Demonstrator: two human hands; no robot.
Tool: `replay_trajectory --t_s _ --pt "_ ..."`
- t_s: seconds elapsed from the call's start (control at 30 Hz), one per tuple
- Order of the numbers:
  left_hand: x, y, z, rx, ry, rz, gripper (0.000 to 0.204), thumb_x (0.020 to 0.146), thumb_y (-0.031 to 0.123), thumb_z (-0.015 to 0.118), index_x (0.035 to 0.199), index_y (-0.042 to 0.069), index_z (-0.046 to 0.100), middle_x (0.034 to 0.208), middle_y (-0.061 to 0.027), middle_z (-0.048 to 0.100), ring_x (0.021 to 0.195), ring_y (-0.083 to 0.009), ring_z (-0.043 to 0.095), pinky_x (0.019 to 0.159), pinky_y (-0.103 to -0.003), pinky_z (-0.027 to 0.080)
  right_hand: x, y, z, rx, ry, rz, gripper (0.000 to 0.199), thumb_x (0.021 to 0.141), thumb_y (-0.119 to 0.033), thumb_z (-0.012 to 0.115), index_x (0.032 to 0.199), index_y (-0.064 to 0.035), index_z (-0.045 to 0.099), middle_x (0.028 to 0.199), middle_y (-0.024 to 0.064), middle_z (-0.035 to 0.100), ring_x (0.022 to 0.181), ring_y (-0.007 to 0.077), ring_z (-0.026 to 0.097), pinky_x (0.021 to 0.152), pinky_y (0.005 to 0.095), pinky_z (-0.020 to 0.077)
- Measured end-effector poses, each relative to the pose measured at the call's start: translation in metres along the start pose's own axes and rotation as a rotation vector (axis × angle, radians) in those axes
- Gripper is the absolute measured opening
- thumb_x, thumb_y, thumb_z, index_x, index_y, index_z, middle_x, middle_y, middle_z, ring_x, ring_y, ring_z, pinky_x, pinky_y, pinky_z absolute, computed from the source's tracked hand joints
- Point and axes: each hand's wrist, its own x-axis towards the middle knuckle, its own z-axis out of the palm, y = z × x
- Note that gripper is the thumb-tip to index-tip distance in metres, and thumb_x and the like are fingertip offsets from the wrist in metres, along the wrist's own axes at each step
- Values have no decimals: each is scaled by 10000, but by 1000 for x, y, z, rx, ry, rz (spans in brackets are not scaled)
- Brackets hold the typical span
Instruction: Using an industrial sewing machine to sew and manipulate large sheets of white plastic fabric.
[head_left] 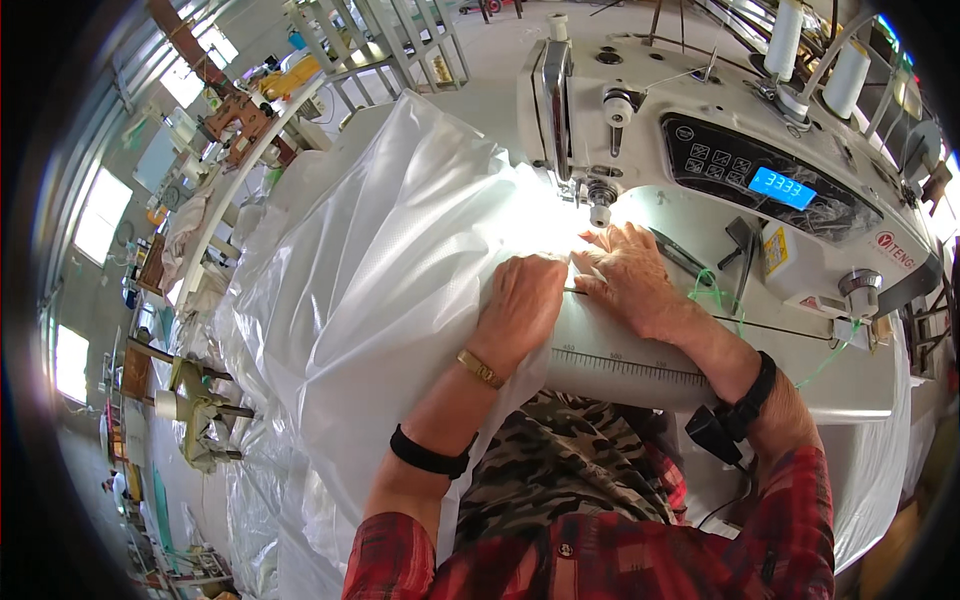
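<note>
Right now the biggest thing in view is the translucent white plastic sheet [370,260], billowing over the left half of the bench [860,390] and spilling down toward the floor. Its near edge lies under both hands, just before the needle area [598,212] of the white industrial sewing machine [720,140].

Step in hand, as I judge it: feeding the sheet's edge to the presser foot for a seam. Left hand [520,300] lies palm-down on the sheet, fingers curled over a fold, pressing more than pinching. Right hand [630,275] is flat, fingers spread, holding the edge against the machine bed just beside the needle. Neither hand has a closed grip on anything; both bear down on the material.

Next move prob. calls for keeping the edge straight and even while sliding it fwd, fingertips kept off the needle, since the right fingers are v. near it. The lamp glare there washes out the seam line, so I can't tell if stitching has begun.

Around: control panel w/ blue lit display [782,188] on the machine head, two white thread cones [815,50] at top right, a dark tool, maybe snips [680,252], on the bed right of the hand, green thread scraps [715,295], a printed ruler scale [610,362] along the bench's front edge. Bulk of the sheet at left could drag & pull the edge off line.
</note>
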Motion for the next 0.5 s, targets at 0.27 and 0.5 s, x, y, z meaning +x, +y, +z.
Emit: replay_trajectory --t_s 0.27,0.5 --pt "11 11 -5 -22 -117 -135 217 886 99 521 731 -32 597 737 -251 614 758 -391 637 747 -493 481 -1 7 5 -42 67 -55 408 937 -372 587 1237 -100 636 1331 144 567 1254 314 468 1071 459 305" --pt "6 7 -16 0 -138 -141 230 887 107 525 717 -30 598 738 -244 621 739 -401 636 727 -505 480 3 -3 0 -36 9 -40 453 943 -383 577 1278 -79 597 1370 127 542 1263 296 451 1094 443 285"
